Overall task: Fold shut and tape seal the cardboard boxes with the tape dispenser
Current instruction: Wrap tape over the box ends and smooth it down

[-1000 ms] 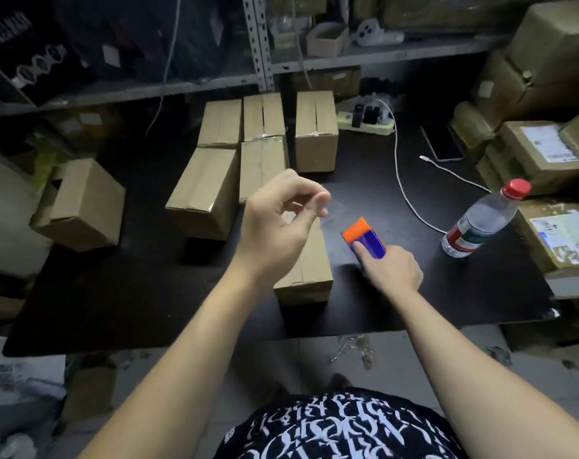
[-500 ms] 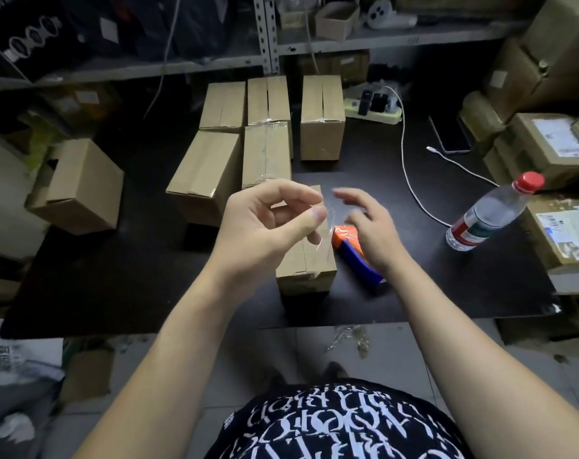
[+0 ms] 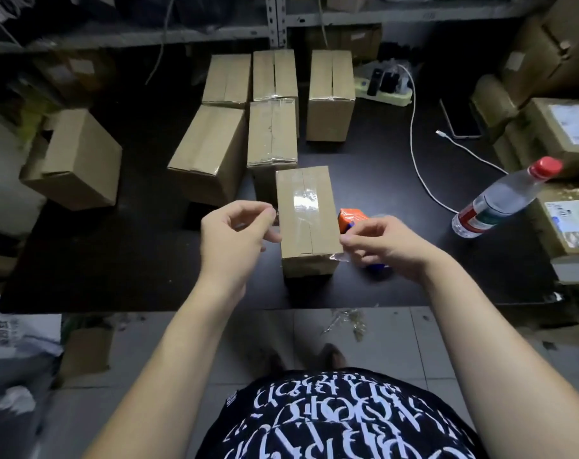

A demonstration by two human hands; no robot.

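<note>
A small closed cardboard box point(image 3: 309, 266) stands near the front edge of the black table point(image 3: 116, 260). Clear tape point(image 3: 303, 202) shines along its top seam. My left hand point(image 3: 235, 236) is at the box's left side, thumb and forefinger pinching one end of a clear tape strip. My right hand point(image 3: 387, 243) is at the box's near right corner and pinches the crumpled other end of the strip point(image 3: 339, 257). The orange and blue tape dispenser point(image 3: 351, 217) lies on the table just behind my right hand, partly hidden by it.
Several taped boxes point(image 3: 271, 134) stand behind the near box. Another box point(image 3: 79, 160) sits off the table's left edge. A water bottle point(image 3: 503, 200), a white cable point(image 3: 414, 144), a power strip point(image 3: 384, 87), a phone point(image 3: 460, 120) and stacked parcels point(image 3: 566, 127) fill the right.
My right hand let go of the dispenser and took the strip's free end. Both hands came down and apart, and now sit on either side of the box.
</note>
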